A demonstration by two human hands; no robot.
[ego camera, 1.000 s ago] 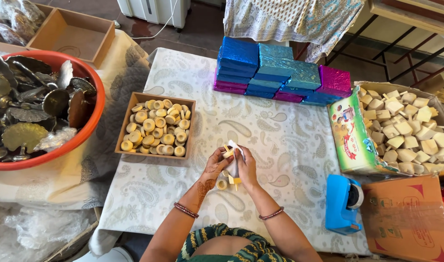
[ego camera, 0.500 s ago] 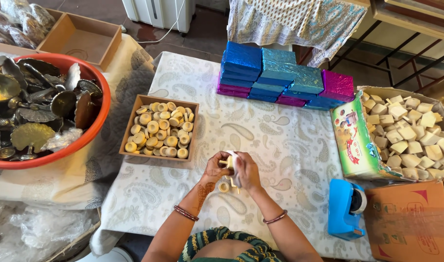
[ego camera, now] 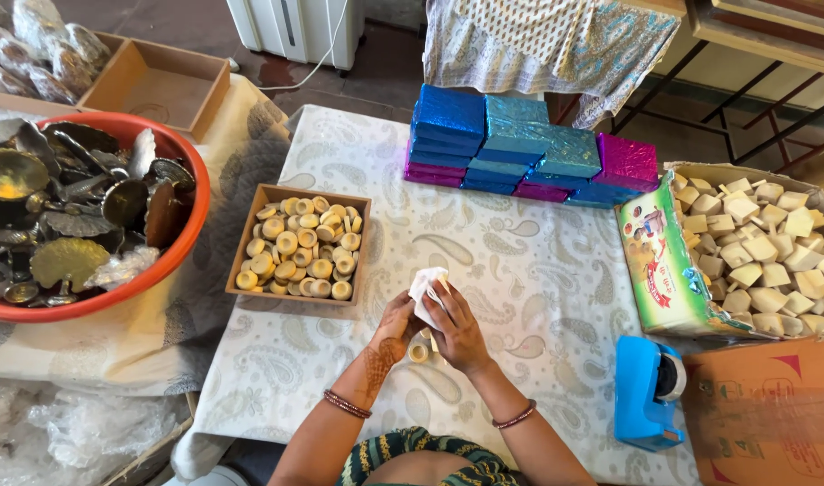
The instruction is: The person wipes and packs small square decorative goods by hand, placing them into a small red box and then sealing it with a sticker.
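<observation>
A: Wrapper (ego camera: 427, 286), white, small and crumpled — pinched between both hands above the near middle of the desk (ego camera: 538, 270). What's to the left?

B: Far left, a red basin (ego camera: 182, 247) heaped with brass pieces. Next, a shallow brown tray (ego camera: 297, 306) of round tan pieces, well apart from the hands.

A: Left hand (ego camera: 396, 326)?

B: Fingers curled, tips closed on the wrapper's left side; bangle at the wrist.

A: Right hand (ego camera: 457, 328)?

B: Also curled, fingertips closed on the wrapper's right edge. The hands touch each other. A few tan rounds (ego camera: 419, 352) lie on the desk just beneath them. Whether anything sits inside the wrapper, I cannot tell.

A: Further right?

B: Foil boxes (ego camera: 520, 148), blue, teal and pink, stacked at the far edge. Then a carton (ego camera: 664, 270) full of pale blocks, and a blue tape dispenser (ego camera: 646, 391) near the front, beside a cardboard box (ego camera: 763, 414).
</observation>
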